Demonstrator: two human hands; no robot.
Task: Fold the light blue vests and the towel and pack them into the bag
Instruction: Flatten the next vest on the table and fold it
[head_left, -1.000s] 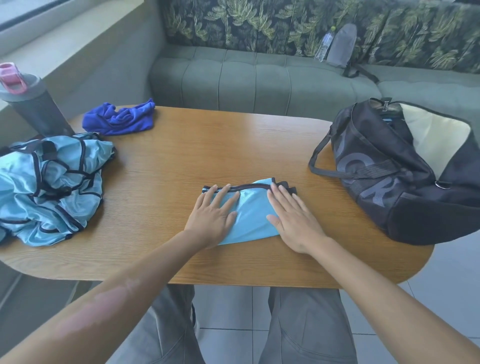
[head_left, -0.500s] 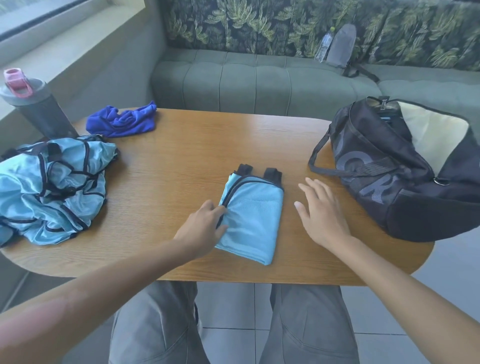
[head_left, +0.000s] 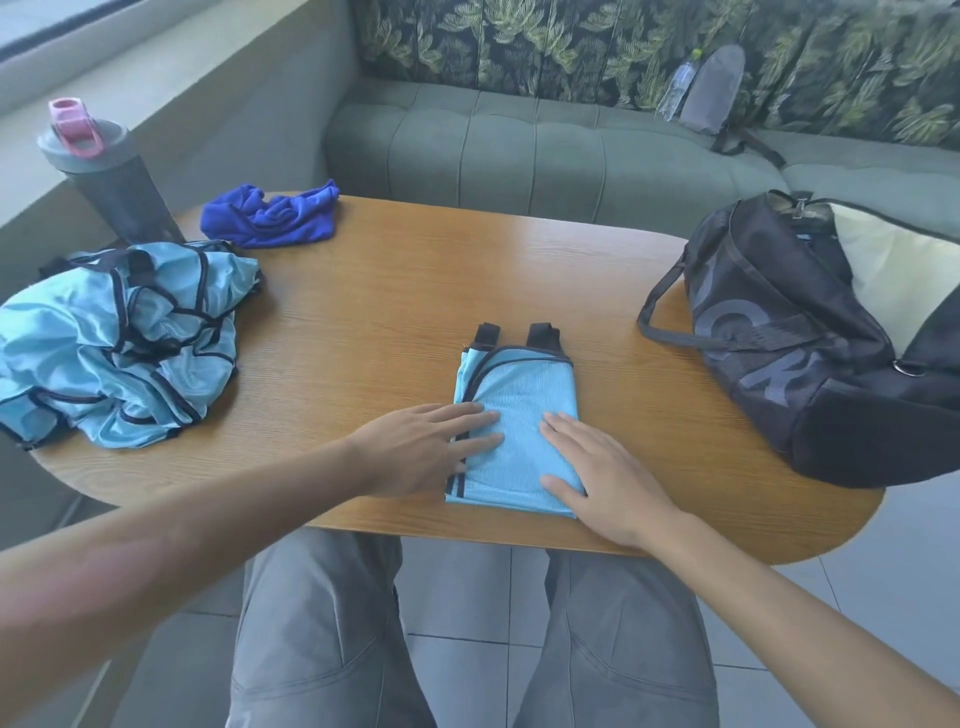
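A folded light blue vest (head_left: 519, 405) with black trim lies near the table's front edge, its two black straps pointing away from me. My left hand (head_left: 426, 447) lies flat with straight fingers on its left edge. My right hand (head_left: 597, 473) presses flat on its lower right part. A heap of crumpled light blue vests (head_left: 119, 343) sits at the table's left end. A dark blue towel (head_left: 275, 215) lies bunched at the back left. The black bag (head_left: 810, 332) stands open at the right end, showing a pale lining.
The oval wooden table (head_left: 415, 291) carries a grey shaker bottle (head_left: 109, 176) with a pink cap at its far left. Behind it runs a green sofa (head_left: 519, 150) holding a grey pouch (head_left: 714, 88) and a clear bottle. My knees are under the front edge.
The folded vest has turned from lying sideways to straps pointing away and sits straighter. My right hand, lifted off half a second ago, has come back down onto it beside the left.
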